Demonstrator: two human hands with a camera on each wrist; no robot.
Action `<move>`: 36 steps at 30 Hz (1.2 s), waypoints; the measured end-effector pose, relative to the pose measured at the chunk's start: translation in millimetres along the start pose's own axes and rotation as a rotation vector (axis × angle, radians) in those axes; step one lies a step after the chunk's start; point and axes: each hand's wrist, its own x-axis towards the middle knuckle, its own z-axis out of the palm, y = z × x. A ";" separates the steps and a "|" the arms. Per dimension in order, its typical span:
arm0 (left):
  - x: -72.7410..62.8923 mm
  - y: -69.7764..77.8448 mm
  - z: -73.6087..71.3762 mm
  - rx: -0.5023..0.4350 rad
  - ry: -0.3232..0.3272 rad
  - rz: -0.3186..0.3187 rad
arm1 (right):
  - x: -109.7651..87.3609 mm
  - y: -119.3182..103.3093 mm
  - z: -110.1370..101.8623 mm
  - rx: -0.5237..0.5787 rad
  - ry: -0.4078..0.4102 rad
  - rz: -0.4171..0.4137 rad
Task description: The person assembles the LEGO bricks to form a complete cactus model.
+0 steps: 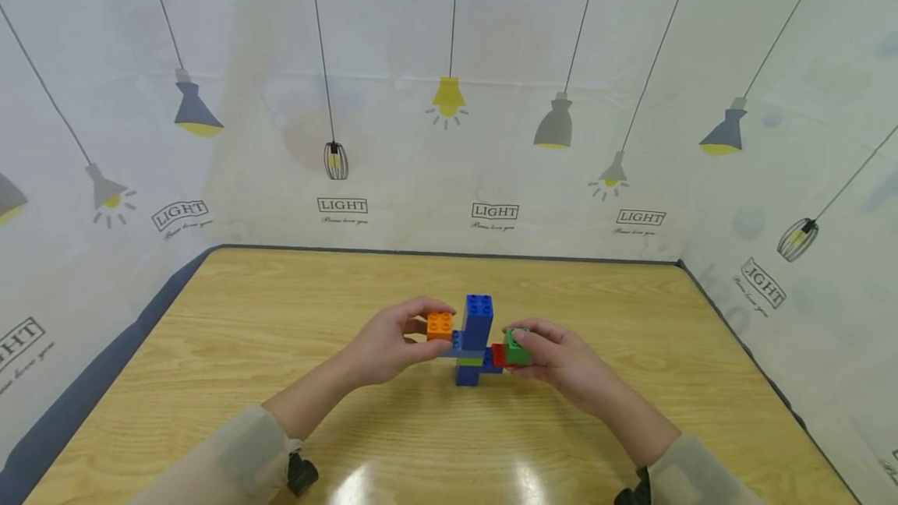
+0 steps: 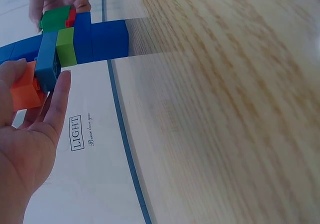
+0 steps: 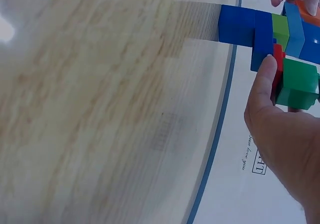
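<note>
A toy-brick figure stands upright on the table, with blue bricks (image 1: 479, 322) stacked at its top and a lime green brick (image 2: 65, 47) lower in its column. On the left side my left hand (image 1: 386, 341) grips an orange brick (image 1: 440, 326) between thumb and fingers, at the end of a lighter blue brick (image 2: 47, 61). My right hand (image 1: 571, 365) pinches a green brick (image 1: 517, 349) on the other side, above a red brick (image 3: 277, 66) joined to a dark blue one. Fingers partly cover the red brick.
The figure's blue base brick (image 3: 236, 26) rests on the wood-grain table (image 1: 281, 294). A dark edge strip runs along the table's back and sides. Behind it hangs a pale backdrop (image 1: 393, 37) printed with lamps and the word LIGHT.
</note>
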 end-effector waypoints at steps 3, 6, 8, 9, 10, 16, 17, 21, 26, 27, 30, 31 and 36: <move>0.4 0.7 0.0 0.006 0.000 0.006 | -0.5 -2.2 -0.1 -0.020 0.004 0.004; 1.0 1.4 0.4 0.005 0.000 0.005 | -1.2 -4.7 -1.6 -0.066 0.013 0.018; 0.8 0.9 1.2 0.001 -0.004 0.004 | -2.2 -5.2 -3.5 -0.097 0.016 0.024; 0.9 1.0 1.5 0.000 -0.006 0.004 | -3.0 -5.6 -4.7 -0.109 0.014 0.023; 1.0 1.0 1.6 -0.004 -0.008 0.005 | -3.9 -5.9 -6.0 -0.120 0.007 0.018; 1.3 0.2 1.1 0.010 -0.008 0.022 | -6.6 -6.0 -13.0 -0.154 -0.046 -0.014; 1.4 0.2 0.9 0.014 -0.007 0.023 | -6.6 -5.9 -13.5 -0.160 -0.050 -0.018; 2.0 1.0 0.4 0.011 -0.009 0.020 | -7.1 -5.5 -14.3 -0.183 -0.047 -0.038; 2.6 2.5 0.4 0.007 -0.009 0.016 | -7.8 -5.3 -13.1 -0.173 -0.045 -0.049; 2.6 2.7 0.4 0.006 -0.008 0.013 | -7.6 -5.2 -12.7 -0.169 -0.047 -0.048; 2.5 2.5 0.4 0.000 -0.005 0.009 | -7.0 -5.2 -11.8 -0.166 -0.051 -0.044; 2.5 2.4 0.4 -0.004 -0.005 0.008 | -7.0 -5.3 -11.7 -0.168 -0.052 -0.041; 2.5 1.2 0.7 -0.025 -0.012 0.009 | -7.6 -4.7 -13.7 -0.202 -0.060 -0.047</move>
